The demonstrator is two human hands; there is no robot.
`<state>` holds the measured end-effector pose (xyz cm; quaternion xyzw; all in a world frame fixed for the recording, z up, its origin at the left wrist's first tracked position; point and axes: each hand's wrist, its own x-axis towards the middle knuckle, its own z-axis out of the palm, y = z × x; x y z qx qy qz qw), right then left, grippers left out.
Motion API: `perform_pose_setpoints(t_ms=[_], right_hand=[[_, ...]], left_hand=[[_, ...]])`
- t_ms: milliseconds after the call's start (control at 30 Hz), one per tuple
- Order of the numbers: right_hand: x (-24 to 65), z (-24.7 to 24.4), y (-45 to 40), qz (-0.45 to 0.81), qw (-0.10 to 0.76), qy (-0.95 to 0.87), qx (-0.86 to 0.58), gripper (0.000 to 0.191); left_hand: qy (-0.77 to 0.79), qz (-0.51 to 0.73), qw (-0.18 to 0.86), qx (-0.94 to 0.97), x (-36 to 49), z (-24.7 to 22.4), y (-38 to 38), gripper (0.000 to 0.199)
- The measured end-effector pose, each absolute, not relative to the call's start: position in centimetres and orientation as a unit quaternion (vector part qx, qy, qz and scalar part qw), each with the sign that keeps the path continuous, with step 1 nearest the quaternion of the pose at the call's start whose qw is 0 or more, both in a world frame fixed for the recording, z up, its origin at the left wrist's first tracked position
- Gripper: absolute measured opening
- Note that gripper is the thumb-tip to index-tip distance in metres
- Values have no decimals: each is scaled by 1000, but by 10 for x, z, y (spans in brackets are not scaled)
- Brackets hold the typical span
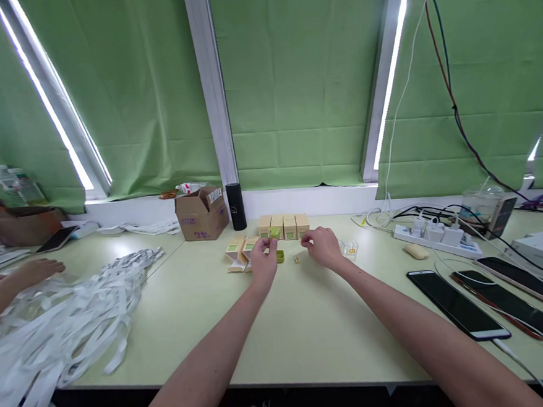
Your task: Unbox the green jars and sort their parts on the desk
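Head view: the left hand (264, 261) pinches a small green piece (276, 233) just near of the tan boxes (290, 227). It looks light, stiff and perhaps slick, best held by its edges. To its right, the right hand's (321, 247) fingertips draw together; whether they hold anything, I cannot tell.
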<state>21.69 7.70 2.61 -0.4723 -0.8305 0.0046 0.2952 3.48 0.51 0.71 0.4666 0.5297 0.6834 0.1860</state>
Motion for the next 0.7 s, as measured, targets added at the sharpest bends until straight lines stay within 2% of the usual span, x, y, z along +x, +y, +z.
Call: perform_pose_setpoints(t_ms=[200, 400, 700], right_hand=[[192, 18, 88, -47, 203, -861, -464, 19], [189, 8, 90, -82, 157, -865, -469, 16], [194, 3, 87, -107, 152, -861, -473, 19]], left_hand=[[601, 591, 43, 536, 25, 2, 6, 18], [623, 560, 22, 546, 27, 1, 3, 10], [638, 512, -22, 575, 28, -3, 4, 5]])
